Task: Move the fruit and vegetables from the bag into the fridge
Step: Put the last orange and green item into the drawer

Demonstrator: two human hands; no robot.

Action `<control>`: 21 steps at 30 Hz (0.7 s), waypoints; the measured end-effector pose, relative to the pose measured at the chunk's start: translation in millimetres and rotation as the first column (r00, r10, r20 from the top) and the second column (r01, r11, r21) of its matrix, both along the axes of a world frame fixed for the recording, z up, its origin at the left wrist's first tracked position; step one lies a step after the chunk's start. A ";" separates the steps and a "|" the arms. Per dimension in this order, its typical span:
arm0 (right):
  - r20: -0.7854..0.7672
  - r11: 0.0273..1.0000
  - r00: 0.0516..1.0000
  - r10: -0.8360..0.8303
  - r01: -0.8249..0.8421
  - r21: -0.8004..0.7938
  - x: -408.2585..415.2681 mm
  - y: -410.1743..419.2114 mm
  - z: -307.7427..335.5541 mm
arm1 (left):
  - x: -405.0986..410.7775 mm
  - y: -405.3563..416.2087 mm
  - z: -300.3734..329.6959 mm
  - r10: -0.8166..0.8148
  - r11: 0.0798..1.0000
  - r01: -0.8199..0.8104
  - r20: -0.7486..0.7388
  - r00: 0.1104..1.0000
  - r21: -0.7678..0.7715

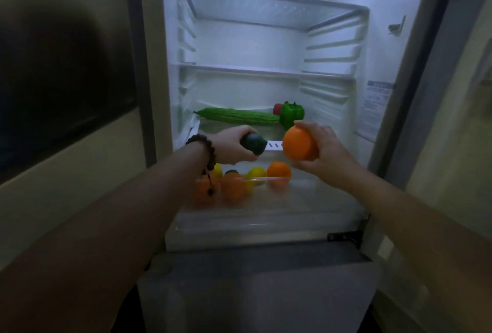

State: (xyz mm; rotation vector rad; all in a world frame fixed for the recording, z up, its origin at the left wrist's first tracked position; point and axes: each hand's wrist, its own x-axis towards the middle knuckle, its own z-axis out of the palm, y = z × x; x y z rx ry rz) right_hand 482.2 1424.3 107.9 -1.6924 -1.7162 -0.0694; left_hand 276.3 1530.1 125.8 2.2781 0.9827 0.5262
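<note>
The fridge [266, 48] stands open in front of me. My left hand [234, 146] grips a dark green avocado [253, 143] above the clear bottom drawer [266, 215]. Beside it, my right hand [319, 149] holds an orange [298, 143] at the same height. Inside the drawer lie several oranges [279, 173] and yellow lemons [257, 173], with another dark green fruit partly hidden among them. On the shelf above the drawer lie a long bitter gourd [239, 116], a green bell pepper [291, 114] and a small red fruit [277, 108]. The bag is out of view.
Two upper glass shelves [239, 68] carry nothing. The fridge door [415, 93] stands open on the right with a label on its inner side. A dark panel [66, 71] fills the wall at left. The closed grey lower compartment [253, 292] sits below the drawer.
</note>
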 end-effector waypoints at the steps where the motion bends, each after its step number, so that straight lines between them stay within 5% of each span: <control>1: -0.010 1.000 1.000 0.010 -0.010 -0.022 3.6 5.8 0.8 | 5.8 9.0 0.4 -0.026 0.999 0.024 -0.043 0.999 -0.048; 7: -0.037 0.988 0.998 0.052 -0.056 -0.144 29.5 39.3 2.8 | 45.0 60.4 -9.3 -0.131 0.955 0.024 -0.350 0.928 -0.294; 10: -0.051 0.980 0.998 0.038 -0.047 -0.193 43.3 48.6 4.3 | 53.8 73.1 -13.8 -0.156 0.978 0.051 -0.555 0.817 -0.200; 14: -0.027 0.964 1.000 0.003 -0.010 -0.267 60.2 54.8 4.1 | 106.3 110.8 -70.4 -0.089 0.995 0.102 -0.646 0.758 -0.016; 21: -0.072 0.931 0.997 -0.001 -0.025 -0.364 74.6 55.1 -3.3 | 89.0 91.9 -61.1 -0.071 0.986 0.146 -0.594 0.801 0.078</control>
